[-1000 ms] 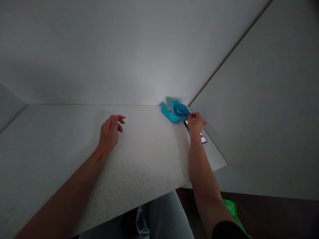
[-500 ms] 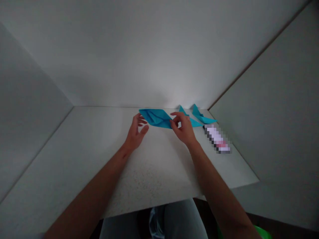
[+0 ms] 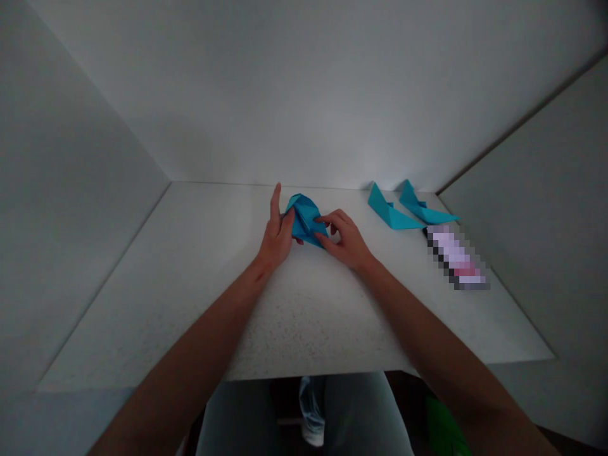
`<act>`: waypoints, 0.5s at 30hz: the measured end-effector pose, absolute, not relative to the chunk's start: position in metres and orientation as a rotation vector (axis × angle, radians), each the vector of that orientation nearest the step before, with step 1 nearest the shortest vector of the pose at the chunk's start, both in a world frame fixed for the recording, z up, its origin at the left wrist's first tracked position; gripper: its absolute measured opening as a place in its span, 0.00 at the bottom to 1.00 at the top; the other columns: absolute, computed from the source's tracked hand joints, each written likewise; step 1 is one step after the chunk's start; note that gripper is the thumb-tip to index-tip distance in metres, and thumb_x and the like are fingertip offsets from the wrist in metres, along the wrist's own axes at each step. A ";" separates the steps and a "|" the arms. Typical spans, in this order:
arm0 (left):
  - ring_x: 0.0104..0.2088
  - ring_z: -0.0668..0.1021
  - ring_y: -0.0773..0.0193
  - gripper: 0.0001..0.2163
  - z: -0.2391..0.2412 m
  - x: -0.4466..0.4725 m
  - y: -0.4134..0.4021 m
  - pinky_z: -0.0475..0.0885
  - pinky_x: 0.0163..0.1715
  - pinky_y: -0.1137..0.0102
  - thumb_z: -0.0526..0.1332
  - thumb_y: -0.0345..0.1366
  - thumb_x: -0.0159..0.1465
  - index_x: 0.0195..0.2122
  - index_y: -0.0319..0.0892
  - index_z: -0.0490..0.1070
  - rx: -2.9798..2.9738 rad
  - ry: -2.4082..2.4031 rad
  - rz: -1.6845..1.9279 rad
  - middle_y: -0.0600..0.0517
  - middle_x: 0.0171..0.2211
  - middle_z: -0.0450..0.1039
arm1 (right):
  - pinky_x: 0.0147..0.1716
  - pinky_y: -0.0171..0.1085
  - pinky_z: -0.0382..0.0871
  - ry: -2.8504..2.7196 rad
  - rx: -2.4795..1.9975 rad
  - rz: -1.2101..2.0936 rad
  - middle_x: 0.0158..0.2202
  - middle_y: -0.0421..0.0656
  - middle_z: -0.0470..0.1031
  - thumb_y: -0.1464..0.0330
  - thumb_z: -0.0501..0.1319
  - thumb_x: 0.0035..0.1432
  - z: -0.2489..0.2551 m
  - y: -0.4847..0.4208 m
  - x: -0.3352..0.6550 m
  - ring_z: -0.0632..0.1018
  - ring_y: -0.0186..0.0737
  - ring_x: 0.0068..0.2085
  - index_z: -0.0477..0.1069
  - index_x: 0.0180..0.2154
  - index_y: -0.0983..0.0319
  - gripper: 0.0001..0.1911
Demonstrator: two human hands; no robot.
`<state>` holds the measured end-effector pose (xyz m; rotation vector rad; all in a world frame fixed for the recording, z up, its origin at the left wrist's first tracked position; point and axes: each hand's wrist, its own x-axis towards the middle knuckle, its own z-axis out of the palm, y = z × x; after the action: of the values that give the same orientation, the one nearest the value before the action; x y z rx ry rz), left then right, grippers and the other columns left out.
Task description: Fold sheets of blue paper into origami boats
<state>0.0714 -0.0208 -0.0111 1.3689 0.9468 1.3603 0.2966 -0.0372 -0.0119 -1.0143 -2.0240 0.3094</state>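
A piece of folded blue paper (image 3: pixel 305 217) is held between my two hands above the middle of the white table. My left hand (image 3: pixel 279 235) grips its left side, thumb on top and index finger pointing up, the other fingers partly hidden beneath. At the paper's right side, my right hand (image 3: pixel 346 237) pinches the edge between thumb and fingers. The paper is bulged and creased, with its far edge curved upward. Two finished-looking blue paper boats, a nearer one (image 3: pixel 392 214) and a farther one (image 3: pixel 422 210), stand to the right near the back wall.
A phone (image 3: pixel 456 256), its screen blurred out, lies on the table right of the boats. White walls (image 3: pixel 304 114) enclose the table (image 3: pixel 304 323) at the back and sides. Something green (image 3: pixel 444 427) shows below the front edge at right.
My left hand has closed on the paper's left side, where it was open beside it. The long flat shape has become shorter and bulged. The view has shifted left.
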 end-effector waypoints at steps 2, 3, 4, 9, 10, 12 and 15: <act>0.22 0.77 0.64 0.37 -0.009 0.071 -0.022 0.77 0.28 0.67 0.59 0.67 0.76 0.79 0.57 0.59 1.376 0.951 1.330 0.55 0.33 0.78 | 0.38 0.43 0.73 -1.991 -1.000 0.337 0.44 0.46 0.78 0.58 0.69 0.72 -0.012 -0.036 0.296 0.76 0.43 0.40 0.82 0.53 0.55 0.13; 0.22 0.76 0.65 0.34 -0.008 0.071 -0.022 0.76 0.26 0.68 0.58 0.66 0.77 0.77 0.55 0.64 1.404 0.964 1.321 0.55 0.32 0.78 | 0.37 0.43 0.72 -1.979 -1.000 0.345 0.44 0.46 0.77 0.56 0.69 0.72 -0.012 -0.035 0.295 0.76 0.43 0.40 0.82 0.51 0.55 0.13; 0.23 0.77 0.64 0.32 -0.008 0.071 -0.022 0.74 0.25 0.69 0.57 0.66 0.77 0.72 0.52 0.70 1.443 0.983 1.316 0.54 0.33 0.78 | 0.38 0.43 0.72 -1.967 -1.008 0.345 0.43 0.45 0.77 0.55 0.69 0.72 -0.011 -0.036 0.295 0.76 0.43 0.40 0.83 0.50 0.55 0.13; 0.29 0.77 0.66 0.24 -0.007 0.074 -0.024 0.73 0.28 0.70 0.64 0.61 0.75 0.57 0.46 0.80 1.707 1.008 1.252 0.48 0.43 0.83 | 0.45 0.47 0.69 -1.947 -1.056 0.287 0.35 0.42 0.75 0.48 0.66 0.74 -0.008 -0.039 0.295 0.76 0.43 0.38 0.83 0.44 0.56 0.19; 0.29 0.77 0.67 0.24 -0.007 0.075 -0.025 0.73 0.29 0.70 0.65 0.60 0.75 0.59 0.46 0.80 1.764 0.985 1.217 0.47 0.46 0.83 | 0.45 0.47 0.68 -1.948 -1.054 0.292 0.34 0.41 0.75 0.47 0.66 0.74 -0.007 -0.040 0.295 0.75 0.42 0.37 0.82 0.43 0.57 0.20; 0.32 0.77 0.66 0.26 -0.006 0.076 -0.027 0.76 0.33 0.69 0.64 0.59 0.76 0.64 0.46 0.79 1.879 0.935 1.157 0.45 0.50 0.83 | 0.42 0.45 0.66 -1.922 -1.050 0.344 0.31 0.39 0.73 0.46 0.65 0.74 -0.006 -0.041 0.294 0.73 0.40 0.34 0.78 0.39 0.58 0.22; 0.44 0.81 0.59 0.30 -0.008 0.077 -0.030 0.81 0.42 0.65 0.66 0.58 0.75 0.71 0.47 0.74 2.027 0.867 1.104 0.42 0.56 0.79 | 0.36 0.42 0.63 -1.808 -1.076 0.483 0.28 0.37 0.71 0.47 0.62 0.76 -0.005 -0.042 0.292 0.70 0.38 0.30 0.73 0.37 0.57 0.22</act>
<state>0.0771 -0.0303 -0.0082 2.0265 0.8672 1.1039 0.2917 -0.0423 -0.0047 -1.0762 -1.8078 0.4828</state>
